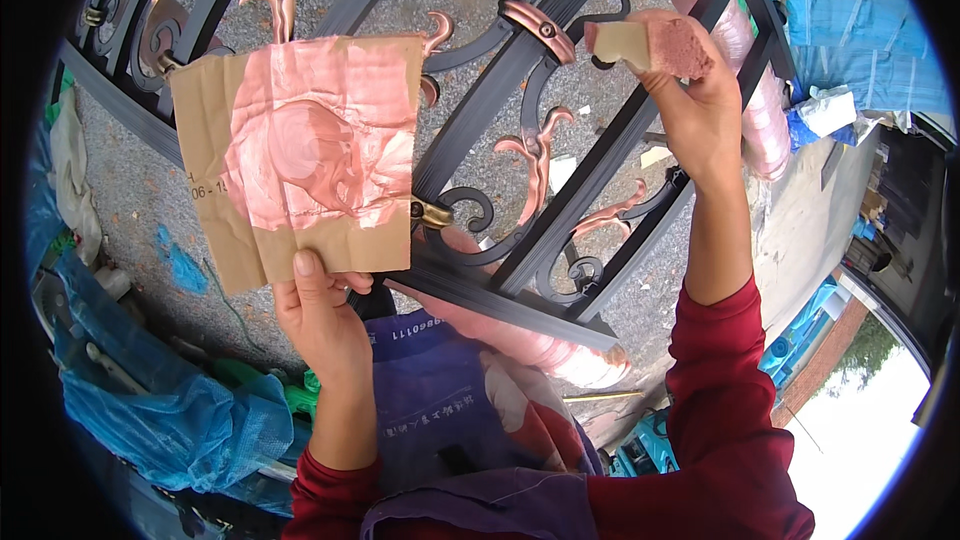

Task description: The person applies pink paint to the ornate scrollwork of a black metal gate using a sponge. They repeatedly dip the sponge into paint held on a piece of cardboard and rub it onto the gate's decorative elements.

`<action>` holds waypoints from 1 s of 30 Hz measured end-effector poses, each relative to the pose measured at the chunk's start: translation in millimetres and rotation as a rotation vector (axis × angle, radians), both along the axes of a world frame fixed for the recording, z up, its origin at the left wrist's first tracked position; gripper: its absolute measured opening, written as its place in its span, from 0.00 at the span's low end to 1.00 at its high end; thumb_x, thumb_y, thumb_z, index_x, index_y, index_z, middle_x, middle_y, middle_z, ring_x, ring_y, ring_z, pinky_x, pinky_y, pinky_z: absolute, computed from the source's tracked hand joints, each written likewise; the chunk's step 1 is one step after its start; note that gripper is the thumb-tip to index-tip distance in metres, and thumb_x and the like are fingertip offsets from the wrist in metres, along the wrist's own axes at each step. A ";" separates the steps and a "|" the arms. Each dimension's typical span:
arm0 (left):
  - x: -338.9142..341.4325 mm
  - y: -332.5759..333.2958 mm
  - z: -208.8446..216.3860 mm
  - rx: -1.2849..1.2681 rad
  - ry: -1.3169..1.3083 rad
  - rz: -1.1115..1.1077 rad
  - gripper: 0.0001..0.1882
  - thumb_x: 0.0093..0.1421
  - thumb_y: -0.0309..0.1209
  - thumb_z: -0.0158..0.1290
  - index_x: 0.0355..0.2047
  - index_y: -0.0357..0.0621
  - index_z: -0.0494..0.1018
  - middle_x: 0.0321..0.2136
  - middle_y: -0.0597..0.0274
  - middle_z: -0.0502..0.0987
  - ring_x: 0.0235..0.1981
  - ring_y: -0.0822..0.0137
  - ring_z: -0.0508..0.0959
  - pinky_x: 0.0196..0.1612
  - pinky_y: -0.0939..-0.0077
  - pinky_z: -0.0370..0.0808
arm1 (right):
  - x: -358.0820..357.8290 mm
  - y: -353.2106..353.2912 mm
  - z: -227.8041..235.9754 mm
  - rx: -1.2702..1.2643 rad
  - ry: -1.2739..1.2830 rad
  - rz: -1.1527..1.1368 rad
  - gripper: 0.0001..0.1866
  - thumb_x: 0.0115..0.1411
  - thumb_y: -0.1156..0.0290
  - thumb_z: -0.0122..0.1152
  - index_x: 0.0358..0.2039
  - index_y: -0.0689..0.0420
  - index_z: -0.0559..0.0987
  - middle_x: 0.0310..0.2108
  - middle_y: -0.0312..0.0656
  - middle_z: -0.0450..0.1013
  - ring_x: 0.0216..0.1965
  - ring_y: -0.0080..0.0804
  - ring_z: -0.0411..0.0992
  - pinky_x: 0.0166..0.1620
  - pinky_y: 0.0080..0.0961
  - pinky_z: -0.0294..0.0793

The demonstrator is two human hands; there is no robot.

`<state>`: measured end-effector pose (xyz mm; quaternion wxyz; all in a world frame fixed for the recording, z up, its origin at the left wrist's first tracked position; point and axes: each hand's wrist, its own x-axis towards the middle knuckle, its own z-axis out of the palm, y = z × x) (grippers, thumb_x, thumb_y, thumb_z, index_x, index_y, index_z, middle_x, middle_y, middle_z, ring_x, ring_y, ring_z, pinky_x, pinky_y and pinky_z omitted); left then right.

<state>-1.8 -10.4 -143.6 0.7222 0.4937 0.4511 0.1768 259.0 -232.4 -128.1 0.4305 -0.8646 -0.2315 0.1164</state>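
My left hand (325, 325) holds up a creased piece of brown cardboard (225, 240) by its lower edge, thumb on top. Wet copper-pink paint (320, 145) covers much of it, with a thick pool in the middle. In my right hand (700, 120) is a small sponge (680, 48), pale on one side and stained pink on the other, pinched between thumb and fingers. Beneath both hands lies a black metal railing panel (570, 190) with scrolls. Several leaf-shaped ornaments (540, 165) on it are copper-coloured, as is a collar (540, 30) near the sponge.
Pink plastic-wrapped rolls (520, 335) lie under the panel. Blue plastic sheeting (170, 410) covers things at the lower left, and blue wrapped bundles (850, 40) stand at the upper right. Paint flecks and scraps dot the grey ground (240, 310). A purple apron (430, 390) hangs before me.
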 end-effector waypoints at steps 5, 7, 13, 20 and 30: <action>-1.1 -7.9 1.1 -0.008 -0.016 -0.030 0.17 0.70 0.39 0.47 0.45 0.35 0.69 0.26 0.59 0.77 0.23 0.73 0.74 0.27 0.81 0.70 | -6.1 7.9 -7.0 -0.073 -0.260 0.155 0.14 0.60 0.78 0.63 0.47 0.59 0.77 0.42 0.33 0.76 0.43 0.20 0.72 0.49 0.20 0.70; -0.7 -12.2 3.1 -0.029 -0.046 -0.023 0.16 0.69 0.38 0.47 0.43 0.35 0.70 0.26 0.57 0.78 0.22 0.72 0.75 0.27 0.80 0.72 | -14.5 -5.2 -7.2 -0.007 -0.148 -0.042 0.15 0.60 0.78 0.63 0.47 0.60 0.77 0.43 0.34 0.76 0.44 0.22 0.72 0.49 0.21 0.70; -8.6 -22.2 3.7 -0.033 -0.020 -0.086 0.16 0.69 0.38 0.47 0.42 0.35 0.71 0.26 0.57 0.78 0.23 0.72 0.77 0.28 0.80 0.73 | -69.1 -11.5 16.7 0.423 0.134 -0.290 0.16 0.58 0.79 0.65 0.47 0.64 0.76 0.45 0.42 0.76 0.47 0.28 0.73 0.52 0.25 0.70; -27.1 -36.7 8.0 -0.106 -0.049 -0.207 0.12 0.69 0.33 0.49 0.40 0.35 0.73 0.26 0.60 0.79 0.24 0.75 0.77 0.28 0.83 0.72 | -159.2 19.9 18.3 0.241 -0.002 -0.071 0.23 0.46 0.83 0.66 0.45 0.61 0.76 0.44 0.41 0.76 0.46 0.35 0.70 0.51 0.30 0.70; -62.1 -30.7 18.5 -0.064 0.026 -0.270 0.14 0.70 0.35 0.46 0.39 0.36 0.73 0.25 0.60 0.78 0.23 0.74 0.76 0.28 0.81 0.72 | -207.4 57.5 32.8 -0.018 -0.099 -0.029 0.25 0.37 0.82 0.66 0.41 0.57 0.79 0.41 0.41 0.77 0.44 0.42 0.70 0.50 0.32 0.68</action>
